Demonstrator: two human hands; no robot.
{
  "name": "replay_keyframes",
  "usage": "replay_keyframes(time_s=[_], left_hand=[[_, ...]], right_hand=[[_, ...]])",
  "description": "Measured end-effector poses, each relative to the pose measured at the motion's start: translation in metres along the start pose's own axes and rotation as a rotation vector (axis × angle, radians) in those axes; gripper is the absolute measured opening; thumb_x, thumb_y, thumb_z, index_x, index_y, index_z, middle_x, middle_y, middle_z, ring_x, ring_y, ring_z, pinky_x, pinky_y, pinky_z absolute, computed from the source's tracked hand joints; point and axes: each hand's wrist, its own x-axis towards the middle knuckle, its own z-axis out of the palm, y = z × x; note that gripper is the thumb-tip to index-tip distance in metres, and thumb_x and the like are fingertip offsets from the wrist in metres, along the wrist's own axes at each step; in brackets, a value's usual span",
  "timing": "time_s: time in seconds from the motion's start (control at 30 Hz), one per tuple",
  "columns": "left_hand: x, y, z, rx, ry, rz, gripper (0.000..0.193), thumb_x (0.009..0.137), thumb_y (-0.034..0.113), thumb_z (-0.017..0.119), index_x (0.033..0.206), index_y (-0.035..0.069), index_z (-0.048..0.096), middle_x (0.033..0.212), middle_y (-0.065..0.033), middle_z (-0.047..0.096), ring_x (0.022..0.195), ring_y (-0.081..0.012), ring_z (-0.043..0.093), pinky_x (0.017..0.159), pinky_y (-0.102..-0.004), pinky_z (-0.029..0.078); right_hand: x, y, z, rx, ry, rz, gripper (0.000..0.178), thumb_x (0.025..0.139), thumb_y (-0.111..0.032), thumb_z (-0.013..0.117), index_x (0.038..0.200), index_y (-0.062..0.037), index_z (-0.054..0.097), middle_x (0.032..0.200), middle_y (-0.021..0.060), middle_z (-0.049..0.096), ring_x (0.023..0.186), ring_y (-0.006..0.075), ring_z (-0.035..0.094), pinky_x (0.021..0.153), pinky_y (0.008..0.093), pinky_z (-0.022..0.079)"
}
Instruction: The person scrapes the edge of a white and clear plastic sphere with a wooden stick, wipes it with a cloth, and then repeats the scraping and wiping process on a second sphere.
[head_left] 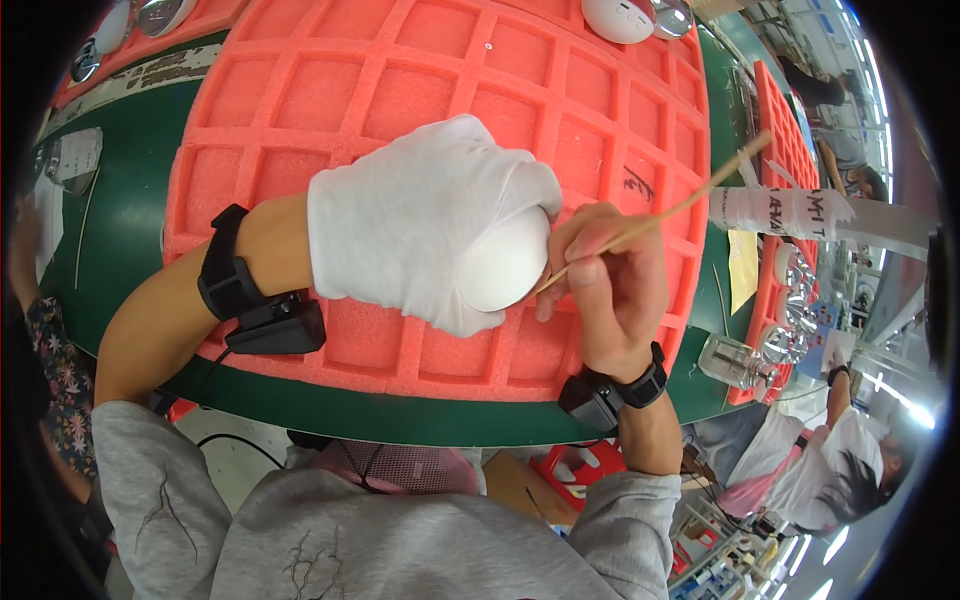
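My left hand (pixel 420 220), in a white cloth glove, is wrapped round a smooth white rounded object (pixel 507 262), of which only the domed face shows. My bare right hand (pixel 612 280) pinches a thin wooden stick (pixel 690 192) between thumb and fingers. The stick's lower tip meets the edge of the white object, and its long end slants up to the right. Both hands are above a red foam tray (pixel 355 335) divided into square compartments. What lies under the gloved fingers is hidden.
The tray rests on a green table (pixel 400 425). White-and-chrome rounded pieces (pixel 620 18) sit at its far edge. At the right are a glass bottle (pixel 730 360), a taped post (pixel 775 212) and another red tray (pixel 790 130) with shiny pieces. Other people are at the left and right.
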Motion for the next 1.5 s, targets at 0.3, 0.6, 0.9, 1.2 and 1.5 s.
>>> replay_keyframes(time_s=[0.3,0.6,0.9,1.2,1.5], left_hand=[[0.001,-0.003,0.001,0.018,0.102,0.099,0.057,0.062,0.033,0.083,0.107,0.006,0.06,0.096,-0.0119,0.067,0.083,-0.0327,0.063,0.08,-0.0402,0.049],[0.0,-0.002,0.001,0.002,0.024,0.025,0.063,0.059,0.031,0.086,0.113,0.01,0.061,0.106,-0.007,0.062,0.095,-0.0302,0.06,0.09,-0.0411,0.044],[0.002,-0.003,0.0,0.006,0.078,0.071,0.057,0.062,0.03,0.082,0.109,0.007,0.06,0.097,-0.0105,0.066,0.083,-0.033,0.062,0.08,-0.0403,0.049],[0.003,-0.001,-0.003,-0.013,-0.01,0.012,0.062,0.059,0.031,0.086,0.112,0.011,0.061,0.106,-0.0055,0.062,0.092,-0.0292,0.06,0.088,-0.0406,0.044],[0.001,-0.003,-0.001,0.002,-0.002,0.024,0.062,0.059,0.031,0.086,0.111,0.01,0.061,0.108,-0.0059,0.062,0.092,-0.0297,0.06,0.088,-0.0405,0.044]], right_hand=[[0.002,0.002,0.002,0.202,0.125,0.043,0.007,0.105,-0.004,0.043,0.111,-0.0028,0.042,0.089,0.0145,0.054,0.061,0.0133,0.054,0.048,0.026,0.053],[-0.001,0.002,0.001,0.06,0.013,-0.024,0.007,0.104,-0.004,0.043,0.111,-0.0019,0.041,0.088,0.015,0.054,0.059,0.0139,0.055,0.049,0.0266,0.055],[0.003,0.001,0.005,0.24,0.165,0.052,0.01,0.102,0.001,0.043,0.112,-0.0017,0.042,0.088,0.0154,0.055,0.059,0.0159,0.058,0.049,0.0292,0.057],[0.0,0.001,-0.005,0.019,0.051,-0.104,0.008,0.101,0.001,0.045,0.109,0.0009,0.044,0.089,0.0153,0.056,0.057,0.0161,0.06,0.049,0.0283,0.055],[-0.002,-0.01,0.0,0.12,0.073,0.19,0.002,0.1,0.002,0.049,0.102,0.0022,0.048,0.089,0.0139,0.056,0.059,0.0153,0.061,0.05,0.0276,0.054]])
